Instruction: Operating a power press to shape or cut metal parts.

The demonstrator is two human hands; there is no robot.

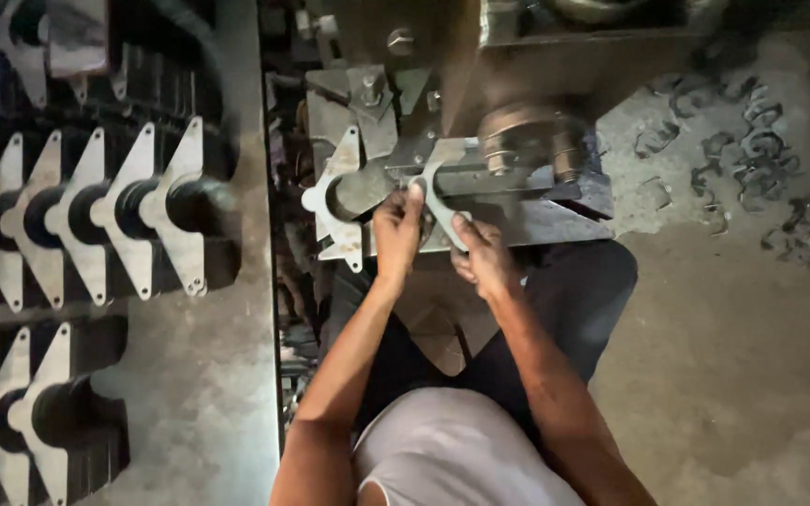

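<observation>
Both my hands hold a flat grey metal plate (pixel 440 201) with a round hole at the machine's work area. My left hand (pixel 397 232) pinches its left side with the fingertips pointing up. My right hand (pixel 482 255) grips its lower right edge. A second, similar plate (pixel 337 199) with pointed ends stands on edge just left of my left hand. Above the held plate is the machine's round spindle head (pixel 523 137).
Rows of upright metal plates with black tubes (pixel 96 220) stand on a steel table (pixel 208 375) at the left. Curled metal scrap (pixel 752 159) lies on the concrete floor at the right. The grey machine body (pixel 517 56) fills the top centre.
</observation>
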